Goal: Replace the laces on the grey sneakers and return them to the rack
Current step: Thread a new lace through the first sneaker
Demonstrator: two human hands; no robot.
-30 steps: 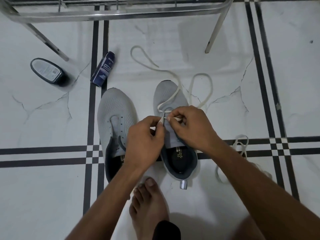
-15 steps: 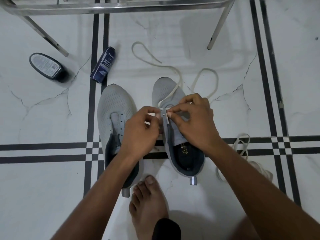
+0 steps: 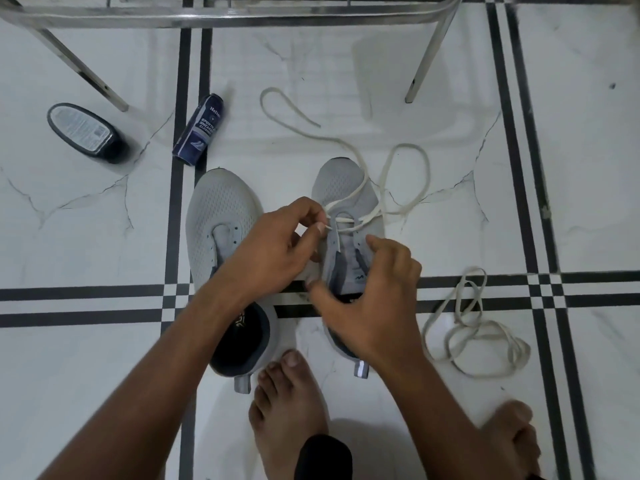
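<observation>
Left hand [image 3: 273, 244] pinches the floppy lace [image 3: 349, 221] at an eyelet; right hand [image 3: 374, 306], fingers loosely spread, steadies the light, soft sneaker [image 3: 346, 188]. Best gripped by its stiff tip.

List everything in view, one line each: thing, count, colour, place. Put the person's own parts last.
grey sneakers: 2, grey with dark lining, side by side on the floor in the centre; the left one unlaced, the right one being laced
threaded lace: 1, off-white, through the right sneaker's front eyelets, its ends trailing over the floor beyond the toe
loose lace: 1, off-white, heaped on the floor right of the sneakers
cleaner can: 1, dark blue, lying on the floor beyond the left sneaker
polish bottle: 1, black with grey label, lying at far left
rack: 1, silver metal, along the top edge
floor: white tiles with black stripes
feet: 2, bare, at the bottom edge
hands: 2; left hand pinches the lace at the eyelets, right hand rests over the right sneaker's collar
</observation>
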